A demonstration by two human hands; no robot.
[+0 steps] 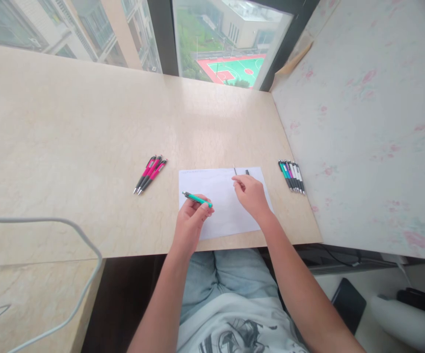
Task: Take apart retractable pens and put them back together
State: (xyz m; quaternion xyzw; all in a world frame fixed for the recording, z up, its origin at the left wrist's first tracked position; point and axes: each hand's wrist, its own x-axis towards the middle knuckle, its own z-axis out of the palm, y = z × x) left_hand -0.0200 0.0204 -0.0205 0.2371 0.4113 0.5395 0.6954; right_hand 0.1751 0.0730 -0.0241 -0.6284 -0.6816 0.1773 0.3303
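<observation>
My left hand is closed around a teal pen, held above the left part of a white sheet of paper. The pen's dark clip end points to the upper left, and its teal end rests by my thumb. Over the paper's upper right, my right hand is curled with thumb and fingers together; what they may hold is too small to make out. Just beyond those fingers are a thin, slim stick and a short dark piece, partly hidden by the hand.
Several pink pens with black grips lie left of the paper. Several teal, purple and white pens line up by the flowered wall. A grey cable loops at the left. The stone-patterned tabletop reaches the window.
</observation>
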